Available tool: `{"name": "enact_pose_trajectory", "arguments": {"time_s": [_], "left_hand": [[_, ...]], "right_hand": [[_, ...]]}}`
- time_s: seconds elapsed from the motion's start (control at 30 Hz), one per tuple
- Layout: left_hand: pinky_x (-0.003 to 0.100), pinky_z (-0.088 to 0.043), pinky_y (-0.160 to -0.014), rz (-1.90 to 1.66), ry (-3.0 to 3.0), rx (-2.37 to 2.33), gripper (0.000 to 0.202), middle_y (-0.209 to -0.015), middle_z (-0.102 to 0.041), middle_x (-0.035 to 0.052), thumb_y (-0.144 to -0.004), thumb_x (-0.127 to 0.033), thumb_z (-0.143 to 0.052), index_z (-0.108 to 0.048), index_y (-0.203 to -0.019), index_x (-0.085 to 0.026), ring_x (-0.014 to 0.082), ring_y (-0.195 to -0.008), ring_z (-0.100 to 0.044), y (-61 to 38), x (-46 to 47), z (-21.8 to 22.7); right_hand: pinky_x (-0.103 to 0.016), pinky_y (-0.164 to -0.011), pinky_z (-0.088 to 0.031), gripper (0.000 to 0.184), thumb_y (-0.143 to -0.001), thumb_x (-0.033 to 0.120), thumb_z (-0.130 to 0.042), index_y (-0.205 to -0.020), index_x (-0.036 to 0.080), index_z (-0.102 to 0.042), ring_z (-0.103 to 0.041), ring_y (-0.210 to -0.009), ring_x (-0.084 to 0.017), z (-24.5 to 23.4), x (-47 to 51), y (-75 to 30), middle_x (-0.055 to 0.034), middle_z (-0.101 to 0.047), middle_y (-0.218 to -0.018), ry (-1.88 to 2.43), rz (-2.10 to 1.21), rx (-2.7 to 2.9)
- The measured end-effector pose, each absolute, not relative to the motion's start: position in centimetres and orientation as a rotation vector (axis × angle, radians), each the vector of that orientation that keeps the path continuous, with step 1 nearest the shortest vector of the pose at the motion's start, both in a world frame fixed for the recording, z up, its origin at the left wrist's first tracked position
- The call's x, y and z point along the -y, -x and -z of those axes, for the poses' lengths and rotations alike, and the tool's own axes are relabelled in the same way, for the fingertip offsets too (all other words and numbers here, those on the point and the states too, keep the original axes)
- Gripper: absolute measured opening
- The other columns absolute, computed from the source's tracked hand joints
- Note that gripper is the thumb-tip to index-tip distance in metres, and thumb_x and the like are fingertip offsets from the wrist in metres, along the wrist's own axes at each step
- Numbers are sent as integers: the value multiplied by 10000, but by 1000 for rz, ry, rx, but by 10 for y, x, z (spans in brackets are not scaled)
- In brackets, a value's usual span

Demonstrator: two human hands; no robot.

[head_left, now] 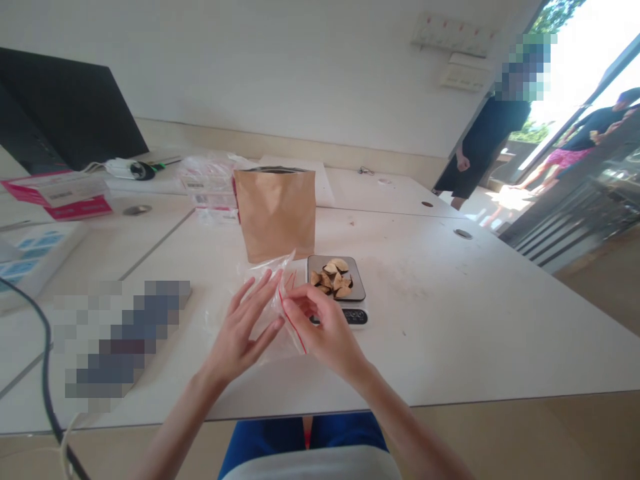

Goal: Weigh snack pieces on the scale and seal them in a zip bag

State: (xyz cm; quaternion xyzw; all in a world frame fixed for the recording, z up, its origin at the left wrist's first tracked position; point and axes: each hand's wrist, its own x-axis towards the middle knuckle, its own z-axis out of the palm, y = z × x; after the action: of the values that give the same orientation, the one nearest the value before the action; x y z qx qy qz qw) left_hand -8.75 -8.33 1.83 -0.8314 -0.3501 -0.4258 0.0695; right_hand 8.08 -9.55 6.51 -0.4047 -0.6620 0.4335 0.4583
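Note:
My left hand (243, 327) and my right hand (320, 325) both hold a small clear zip bag (278, 287) with a red seal line, just above the white table (450, 320). The left fingers are spread against the bag's side; the right fingers pinch its red-lined mouth. Right behind the right hand sits a small kitchen scale (345, 303) with several brown shelled nut-like pieces (333, 277) piled on its platform. An upright brown paper pouch (276, 213) stands behind the bag, its top open.
Pink and white boxes (60, 193) and wrapped packs (210, 190) lie at the back left, with a dark monitor (65, 110) behind. A black cable (47, 373) crosses the left edge. Two people stand by the doorway (487, 143) at the far right.

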Motion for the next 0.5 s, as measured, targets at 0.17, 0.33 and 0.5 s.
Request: {"name": "enact_pose_trajectory", "arguments": {"time_s": [0.17,0.33,0.5], "left_hand": [[448,-389,-1061,1248,2513,1065,563,-1317,-591,122,-941,-293,-439,-263,-1469,-207,246,-1276,-500,89,88,-22],[335,-523,-848,1409,2284,1227,366,-1163,-679,100,-925,-323,-492,-489,-1272,-209,228,-1085,-635,85,90,-18],[190,-383,-438,1664,1840,1584,205,-635,-625,-19,-932,-351,-462,-564,-874,-183,98,-488,-556,89,89,-19]], "right_hand": [[-228,-598,-459,174,-838,351,-570,-793,185,-599,-563,-628,-105,-67,89,-82,-3,-636,-745,994,-1083,1689],[-228,-557,-405,222,-823,344,-551,-668,201,-481,-498,-561,-98,-66,83,-79,33,-551,-633,1070,-1026,1725],[-238,-524,-343,229,-778,250,-548,-619,214,-386,-446,-524,-101,-61,72,-93,51,-477,-568,1317,-795,1644]]}}
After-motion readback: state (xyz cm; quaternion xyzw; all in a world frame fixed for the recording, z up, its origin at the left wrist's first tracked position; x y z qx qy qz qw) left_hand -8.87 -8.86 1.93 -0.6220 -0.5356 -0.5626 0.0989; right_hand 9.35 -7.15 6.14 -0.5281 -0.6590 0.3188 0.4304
